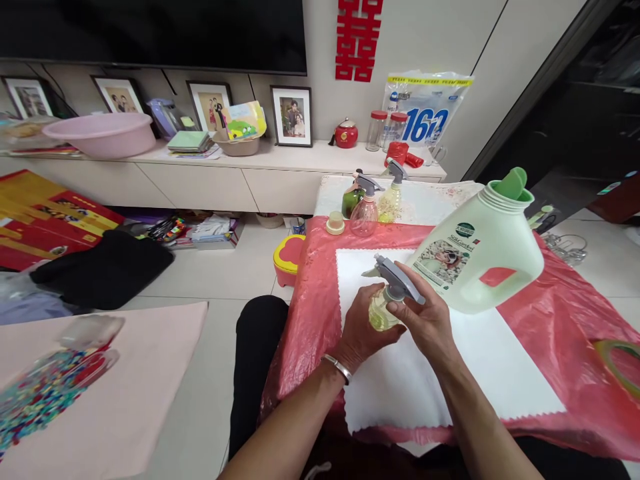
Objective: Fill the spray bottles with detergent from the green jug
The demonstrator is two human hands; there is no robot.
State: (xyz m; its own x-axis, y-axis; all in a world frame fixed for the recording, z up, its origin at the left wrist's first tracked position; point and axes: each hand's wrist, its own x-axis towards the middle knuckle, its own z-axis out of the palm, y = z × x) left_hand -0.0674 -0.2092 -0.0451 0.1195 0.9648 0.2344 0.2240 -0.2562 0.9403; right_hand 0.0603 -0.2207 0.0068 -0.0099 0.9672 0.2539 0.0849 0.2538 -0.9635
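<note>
Above a white scalloped cloth (pixel 480 373), both my hands are on one small spray bottle (pixel 380 315) with yellowish liquid low in it. My left hand (pixel 357 330) is wrapped round the clear body. The fingers of my right hand (pixel 427 320) close on the grey trigger head (pixel 397 277) at the neck. Just right of them stands a large pale green jug (pixel 500 247), uncapped, with a green scoop-like piece (pixel 514 183) in its mouth. Beyond my hands are a pink spray bottle (pixel 365 217), a yellowish spray bottle (pixel 393 200) and a dark green bottle (pixel 353 199).
Red plastic (pixel 320 300) covers the table. A cream cap (pixel 335 223) lies near its far left corner, and a tape roll (pixel 620 363) at the right edge. A pink-covered surface (pixel 145 400) with colourful small pieces (pixel 45 393) is to the left. A yellow-topped stool (pixel 289 257) stands on the floor.
</note>
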